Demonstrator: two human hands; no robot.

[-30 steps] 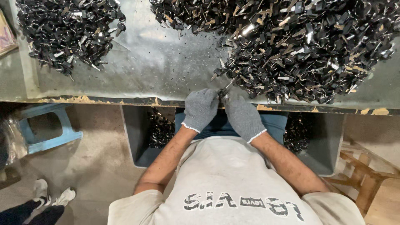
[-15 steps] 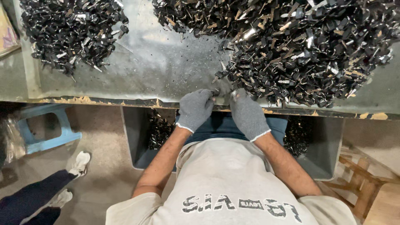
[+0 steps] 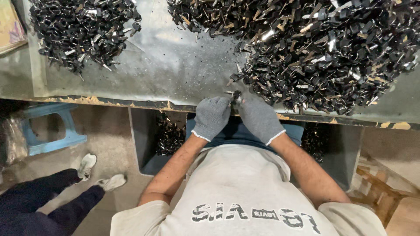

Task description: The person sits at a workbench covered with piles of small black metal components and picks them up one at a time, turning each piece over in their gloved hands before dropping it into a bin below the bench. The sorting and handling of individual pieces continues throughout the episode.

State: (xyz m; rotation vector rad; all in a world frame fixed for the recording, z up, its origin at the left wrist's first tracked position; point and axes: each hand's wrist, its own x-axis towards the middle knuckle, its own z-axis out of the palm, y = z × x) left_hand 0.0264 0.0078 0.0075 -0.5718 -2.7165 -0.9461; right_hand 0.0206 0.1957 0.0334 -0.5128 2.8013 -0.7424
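Both my hands wear grey knit gloves and meet at the front edge of the metal-topped table (image 3: 166,74). My left hand (image 3: 212,117) and my right hand (image 3: 260,119) pinch one small black metal part (image 3: 236,95) between their fingertips. Just beyond them spreads a large heap of black and silver metal parts (image 3: 315,48), its near edge touching my right hand's fingers. A smaller heap of the same parts (image 3: 78,30) lies at the far left of the table.
Under the table edge stands a grey metal bin (image 3: 144,144) holding more dark parts (image 3: 169,135). A blue plastic stool (image 3: 48,126) is on the floor at left. Another person's dark-trousered legs and white shoes (image 3: 94,172) stand at lower left. A wooden frame (image 3: 385,192) is at lower right.
My hands have stayed together at the table edge, shifting slightly left and forward. The other person's legs have moved further into view at lower left.
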